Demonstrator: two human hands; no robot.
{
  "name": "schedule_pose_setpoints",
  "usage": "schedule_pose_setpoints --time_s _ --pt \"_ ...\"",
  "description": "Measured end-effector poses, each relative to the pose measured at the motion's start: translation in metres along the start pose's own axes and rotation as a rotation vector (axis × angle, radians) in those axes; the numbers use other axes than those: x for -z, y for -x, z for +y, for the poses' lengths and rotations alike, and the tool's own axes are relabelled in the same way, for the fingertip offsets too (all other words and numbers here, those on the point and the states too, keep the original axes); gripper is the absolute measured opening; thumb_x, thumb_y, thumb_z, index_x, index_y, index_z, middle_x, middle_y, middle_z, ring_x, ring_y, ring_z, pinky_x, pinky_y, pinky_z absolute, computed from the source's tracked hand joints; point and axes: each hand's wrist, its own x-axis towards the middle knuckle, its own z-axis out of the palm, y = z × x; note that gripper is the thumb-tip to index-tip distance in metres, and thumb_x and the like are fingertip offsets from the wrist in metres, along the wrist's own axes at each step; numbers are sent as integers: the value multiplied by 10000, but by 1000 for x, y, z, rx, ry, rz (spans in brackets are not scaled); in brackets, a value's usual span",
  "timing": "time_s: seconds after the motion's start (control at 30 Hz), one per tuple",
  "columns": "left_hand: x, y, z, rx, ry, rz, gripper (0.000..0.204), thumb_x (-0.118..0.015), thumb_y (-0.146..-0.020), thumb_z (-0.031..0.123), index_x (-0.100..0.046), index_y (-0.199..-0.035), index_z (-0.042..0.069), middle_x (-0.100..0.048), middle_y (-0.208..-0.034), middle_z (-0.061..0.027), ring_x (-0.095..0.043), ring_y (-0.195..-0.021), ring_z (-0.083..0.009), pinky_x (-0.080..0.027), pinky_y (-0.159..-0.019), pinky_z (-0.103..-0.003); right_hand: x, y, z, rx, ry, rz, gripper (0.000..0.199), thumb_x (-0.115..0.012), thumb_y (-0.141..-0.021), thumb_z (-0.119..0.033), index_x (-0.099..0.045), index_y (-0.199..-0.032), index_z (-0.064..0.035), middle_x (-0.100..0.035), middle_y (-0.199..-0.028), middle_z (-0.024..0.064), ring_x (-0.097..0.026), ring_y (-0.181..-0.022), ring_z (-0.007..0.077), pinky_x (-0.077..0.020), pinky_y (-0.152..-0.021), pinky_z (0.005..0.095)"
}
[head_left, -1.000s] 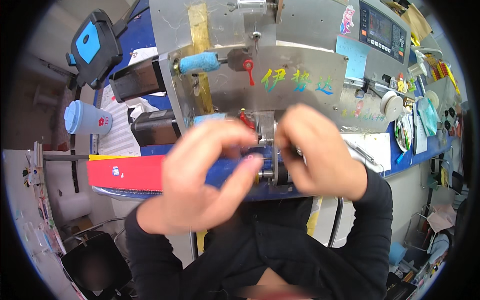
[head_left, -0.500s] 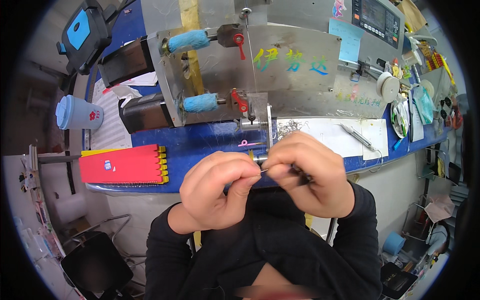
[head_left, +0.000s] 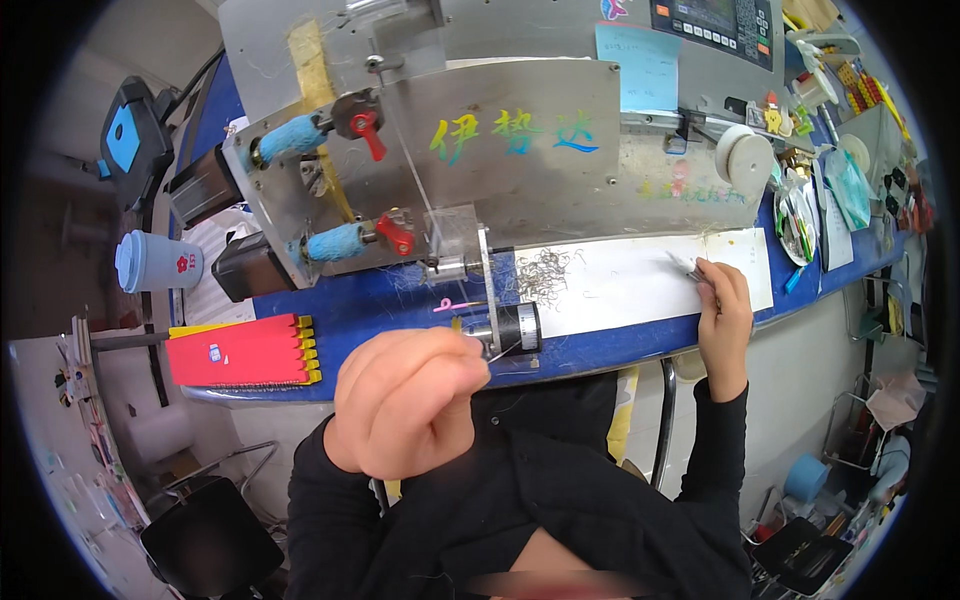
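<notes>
Here, the right hand [head_left: 725, 318] grips a slender tool [head_left: 687, 265]; left hand [head_left: 412, 402] pinched, contents unclear.

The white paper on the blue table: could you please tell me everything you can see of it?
The white paper looks thin and smooth and lies flat on the blue table, along the metal machine. Small dark curled pieces lie heaped on its left end; the right hand, with a slim tool, is over its right part.

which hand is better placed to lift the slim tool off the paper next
Probably the right hand: it is at the slim tool, while the left hand is pinched shut near the black dial.
</notes>
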Motion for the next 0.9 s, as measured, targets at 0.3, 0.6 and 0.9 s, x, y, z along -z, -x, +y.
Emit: schedule_pose_setpoints --time_s 0.3,0.6,0.9 --pt "-11 -2 -14 72 114 -12 245 -661 -839 -120 -572 -1032 1 -708 -955 -166 -708 -817 -287 -577 -728 -328 29 -36 -101 354 -148 88 416 -774 -686 75 -715 -1092 5 -631 -949 119 -623 -804 295 -505 -663 367" --pt "-13 23 -35 306 387 96 129 -636 -937 -74 -569 -1044 -49 -695 -911 -187 -695 -788 -265 -557 -688 -307 8 -75 -152 646 -64 114 425 -771 -605 -3 -723 -1024 40 -631 -898 134 -613 -747 290 -509 -601 354" --pt "-8 23 -42 329 389 86 136 -661 -919 -79 -585 -1028 -49 -700 -889 -179 -689 -767 -256 -559 -683 -308 -11 -83 -169 753 -57 143 461 -728 -571 -3 -752 -1031 6 -644 -901 100 -614 -747 239 -522 -592 326"
